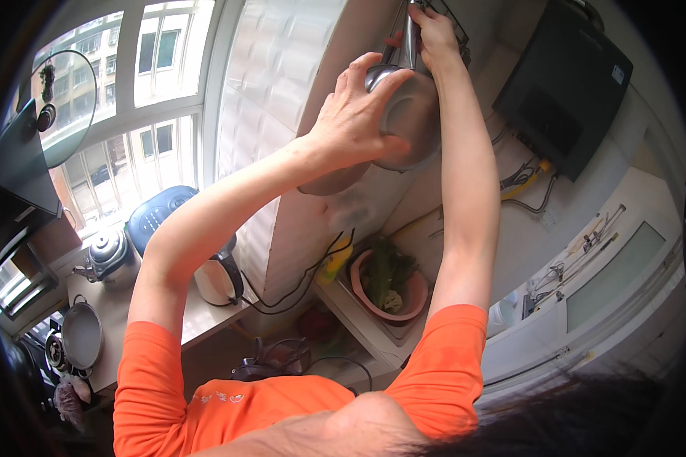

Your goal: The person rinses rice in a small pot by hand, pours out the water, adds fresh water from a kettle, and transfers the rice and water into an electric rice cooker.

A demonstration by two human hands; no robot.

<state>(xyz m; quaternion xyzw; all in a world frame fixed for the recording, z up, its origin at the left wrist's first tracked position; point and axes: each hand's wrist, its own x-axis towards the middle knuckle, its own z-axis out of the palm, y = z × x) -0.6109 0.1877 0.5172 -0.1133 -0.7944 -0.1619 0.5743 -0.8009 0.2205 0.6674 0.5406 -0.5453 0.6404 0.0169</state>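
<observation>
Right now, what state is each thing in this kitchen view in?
Steel pot: held up near a wire rack, tilted.
Left hand: spread on the pot's side.
Right hand: closed round the pot's handle.
Pink basin: in the sink, holding greens.
White kettle: upright on the counter.
Wok: on the stove.

Silver steel pan (411, 114) is gleaming at top centre; orange sleeves (450, 365) are glowing below; a pink basin (415, 293) is holding green vegetables (385, 274).
</observation>
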